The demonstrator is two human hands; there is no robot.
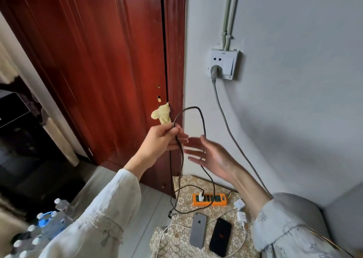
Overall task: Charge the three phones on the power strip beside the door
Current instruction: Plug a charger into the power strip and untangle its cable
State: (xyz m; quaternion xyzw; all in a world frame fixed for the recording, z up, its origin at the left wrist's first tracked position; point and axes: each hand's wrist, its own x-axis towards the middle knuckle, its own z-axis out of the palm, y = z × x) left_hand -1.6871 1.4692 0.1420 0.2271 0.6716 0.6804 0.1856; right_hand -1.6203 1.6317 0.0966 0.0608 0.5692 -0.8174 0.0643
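Note:
My left hand (163, 139) is raised in front of the door and pinches a black braided cable (202, 120) that loops above it and hangs down. The cable runs to a white charger (200, 196) plugged into the orange power strip (210, 199) on a patterned cloth (182, 238). My right hand (210, 155) is open beside the cable, fingers spread, and looks blurred. A grey phone (198, 230) lies face down beside a black phone (220, 236) below the strip. Only two phones are in view. Two white chargers (240, 210) with a white cable (163, 238) lie to the right.
The red wooden door (98, 61) stands at left with a yellow cloth (162, 113) stuffed at its edge. A wall socket (224, 63) holds the strip's grey cord (231, 136). Water bottles (47, 226) stand at lower left, a grey seat (302, 210) at right.

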